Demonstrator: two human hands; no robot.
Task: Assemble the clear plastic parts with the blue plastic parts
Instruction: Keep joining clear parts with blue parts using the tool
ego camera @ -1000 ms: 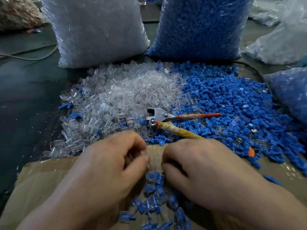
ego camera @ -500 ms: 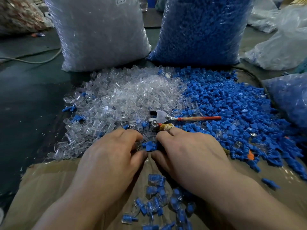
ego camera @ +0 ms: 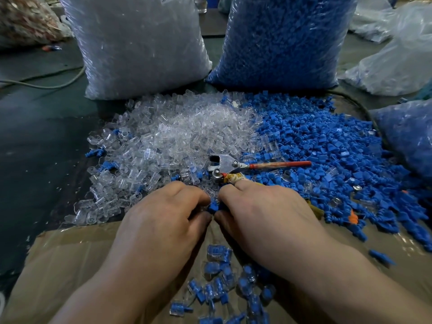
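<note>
A heap of clear plastic parts [ego camera: 177, 136] lies at the centre left, and a heap of blue plastic parts [ego camera: 327, 155] spreads to its right. My left hand [ego camera: 163, 220] and my right hand [ego camera: 264, 213] meet at the near edge of the heaps, fingers curled. Between their fingertips sits a small blue part [ego camera: 213, 208], pinched from both sides. Whether a clear part is held with it is hidden by the fingers. Several assembled blue-in-clear pieces [ego camera: 217, 286] lie on the cardboard [ego camera: 70, 265] between my forearms.
Pliers [ego camera: 233, 167] with a red handle lie just beyond my right hand. A large bag of clear parts [ego camera: 140, 43] and a bag of blue parts [ego camera: 280, 40] stand behind the heaps. More plastic bags [ego camera: 402, 136] sit at the right. A cable [ego camera: 46, 84] crosses the dark floor at left.
Both hands moved forward from the cardboard to the near edge of the heaps. They now pinch a blue part between their fingertips.
</note>
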